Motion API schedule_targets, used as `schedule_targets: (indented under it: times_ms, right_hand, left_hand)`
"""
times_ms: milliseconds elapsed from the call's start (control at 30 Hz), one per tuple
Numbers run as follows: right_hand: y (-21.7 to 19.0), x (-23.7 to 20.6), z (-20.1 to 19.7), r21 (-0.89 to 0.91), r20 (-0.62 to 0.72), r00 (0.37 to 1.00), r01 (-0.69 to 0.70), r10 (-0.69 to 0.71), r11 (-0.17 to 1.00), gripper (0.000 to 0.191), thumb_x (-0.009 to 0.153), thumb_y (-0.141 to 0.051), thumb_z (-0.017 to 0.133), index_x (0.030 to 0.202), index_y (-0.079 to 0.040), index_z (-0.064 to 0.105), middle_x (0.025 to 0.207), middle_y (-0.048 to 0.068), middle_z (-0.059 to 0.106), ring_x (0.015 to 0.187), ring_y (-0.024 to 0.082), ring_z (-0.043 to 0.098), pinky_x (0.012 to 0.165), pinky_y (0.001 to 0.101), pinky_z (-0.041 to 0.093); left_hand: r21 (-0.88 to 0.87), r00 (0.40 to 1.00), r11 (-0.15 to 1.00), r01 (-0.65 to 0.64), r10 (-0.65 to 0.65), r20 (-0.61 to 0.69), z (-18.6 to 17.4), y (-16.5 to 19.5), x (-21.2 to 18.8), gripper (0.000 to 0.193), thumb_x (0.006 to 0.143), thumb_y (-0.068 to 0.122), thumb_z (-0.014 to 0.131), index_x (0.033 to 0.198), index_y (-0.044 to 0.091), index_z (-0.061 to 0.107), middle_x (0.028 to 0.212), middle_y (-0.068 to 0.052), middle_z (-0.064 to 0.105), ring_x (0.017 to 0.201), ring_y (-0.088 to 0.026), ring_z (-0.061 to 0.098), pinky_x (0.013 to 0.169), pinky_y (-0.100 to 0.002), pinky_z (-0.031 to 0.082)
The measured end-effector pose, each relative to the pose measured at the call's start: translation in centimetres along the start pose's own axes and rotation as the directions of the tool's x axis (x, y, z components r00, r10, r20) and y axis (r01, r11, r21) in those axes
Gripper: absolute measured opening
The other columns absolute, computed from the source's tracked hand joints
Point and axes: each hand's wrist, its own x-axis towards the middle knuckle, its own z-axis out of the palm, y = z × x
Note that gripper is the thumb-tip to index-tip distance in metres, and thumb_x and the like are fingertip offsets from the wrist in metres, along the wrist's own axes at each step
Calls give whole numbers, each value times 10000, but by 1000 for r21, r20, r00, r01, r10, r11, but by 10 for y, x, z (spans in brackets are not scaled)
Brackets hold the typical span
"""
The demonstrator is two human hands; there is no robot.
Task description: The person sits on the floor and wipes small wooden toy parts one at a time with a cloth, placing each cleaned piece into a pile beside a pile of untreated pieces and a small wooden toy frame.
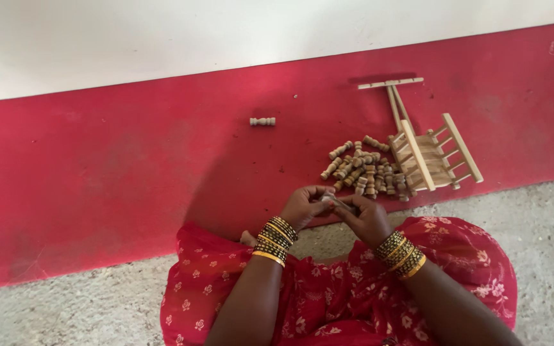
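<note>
Floor [84, 192] painted red is filling most of the view, running as a wide band below a white wall [161, 38] and meeting a strip of rough grey concrete [65, 314] nearest the camera. Red cloth with a small pale flower print [328, 301] is covering the lap of the person wearing the camera, who is sitting on the grey strip facing the red band. Both forearms are reaching forward, each wearing a stack of gold and dark bangles at the wrist. To the right, on the red floor, a small toy cart of pale wooden slats [428, 154] is lying tilted, its long handle pointing toward the wall. Just beside the cart, on its left, a heap of short turned wooden pegs [367, 172] is lying scattered. Well apart from the heap, further left and nearer the wall, 1 single peg [262, 121] is lying on its side. The left hand [304, 206] and the right hand [368, 219] are meeting just in front of the heap, fingers closed together around a small thin pale piece [336, 202] pinched between them; the piece is too small to identify.
</note>
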Motion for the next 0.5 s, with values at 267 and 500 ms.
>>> schedule_targets:
  times_ms: [267, 500]
  right_hand:
    - [32, 8, -11, 115, 138, 966, 201, -217, 973, 541, 998, -319, 626, 1424, -12, 496, 1137, 183, 715, 998, 273, 735, 764, 395, 605]
    - [71, 51, -65, -48, 38, 969, 247, -245, 968, 296, 1080, -308, 576, 1280, -166, 740, 1123, 201, 739, 971, 311, 713, 780, 456, 588]
  left_hand:
    - [142, 998, 988, 66, -66, -10, 20, -15, 12, 306, 992, 158, 723, 1189, -73, 680, 957, -155, 740, 761, -138, 685, 649, -263, 575]
    - [559, 934, 824, 93, 123, -336, 52, -25, 34, 505, 951, 323, 709, 1375, 60, 635, 1194, -114, 734, 767, -142, 692, 664, -289, 591]
